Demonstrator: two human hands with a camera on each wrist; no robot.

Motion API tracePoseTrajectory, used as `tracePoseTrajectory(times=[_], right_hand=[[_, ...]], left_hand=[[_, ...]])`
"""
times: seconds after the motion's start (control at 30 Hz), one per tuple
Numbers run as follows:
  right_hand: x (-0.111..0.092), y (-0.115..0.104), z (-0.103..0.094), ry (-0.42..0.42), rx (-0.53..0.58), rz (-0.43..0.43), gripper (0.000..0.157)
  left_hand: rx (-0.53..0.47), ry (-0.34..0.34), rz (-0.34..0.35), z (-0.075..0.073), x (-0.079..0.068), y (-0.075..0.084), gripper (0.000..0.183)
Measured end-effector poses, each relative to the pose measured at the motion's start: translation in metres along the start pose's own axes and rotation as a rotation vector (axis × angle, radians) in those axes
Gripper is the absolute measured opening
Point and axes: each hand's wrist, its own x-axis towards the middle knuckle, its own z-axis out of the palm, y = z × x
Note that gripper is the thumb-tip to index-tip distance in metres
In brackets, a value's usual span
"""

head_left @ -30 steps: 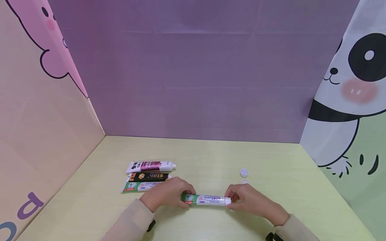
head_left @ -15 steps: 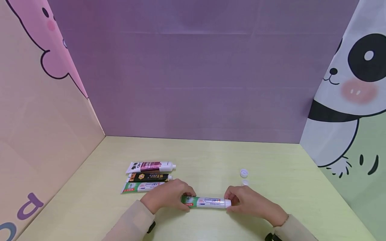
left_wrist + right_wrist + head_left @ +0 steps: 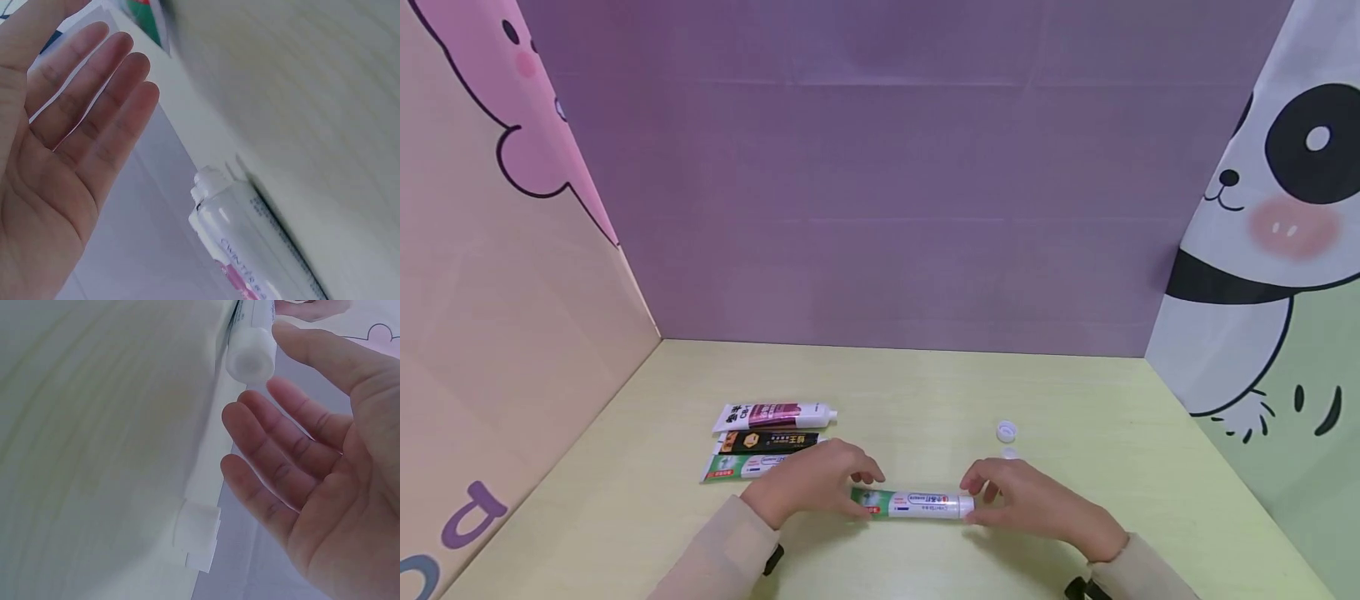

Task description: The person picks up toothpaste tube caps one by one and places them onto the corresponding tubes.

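A green-and-white toothpaste tube (image 3: 917, 504) lies flat in front of me, its white cap (image 3: 251, 359) fitted on the right end. My left hand (image 3: 820, 482) is around the tube's green end (image 3: 147, 22), fingers spread off it and loosely extended. At the cap end, my right hand (image 3: 1033, 504) has its fingers relaxed and apart, thumb tip right beside the cap. Left of my left hand lie three tubes in a row: a white-and-purple one (image 3: 775, 415), a black one (image 3: 769, 442) and another green-and-white one (image 3: 745, 467), partly hidden by the hand.
Two loose white caps, a nearer cap (image 3: 1010, 453) and a farther cap (image 3: 1007, 431), lie beyond my right hand. The pale wooden table (image 3: 917, 383) is bounded by a purple back wall (image 3: 887, 208) and printed side panels.
Both hands gripped the tube's ends earlier; now their fingers have loosened and lifted off it. The tube shifted slightly toward me, then stayed put.
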Motion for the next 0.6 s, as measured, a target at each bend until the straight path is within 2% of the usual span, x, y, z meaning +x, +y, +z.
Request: tracePoseTrajectory(times=[0.3, 0.6], right_hand=[[-0.004, 0.001, -0.006, 0.037, -0.06, -0.021, 0.027], [-0.009, 0.003, -0.017, 0.085, -0.084, -0.05, 0.025]], left_hand=[[-0.027, 0.065, -0.041, -0.012, -0.013, -0.015, 0.031], [-0.004, 0.157, -0.069, -0.026, -0.037, -0.031, 0.03]])
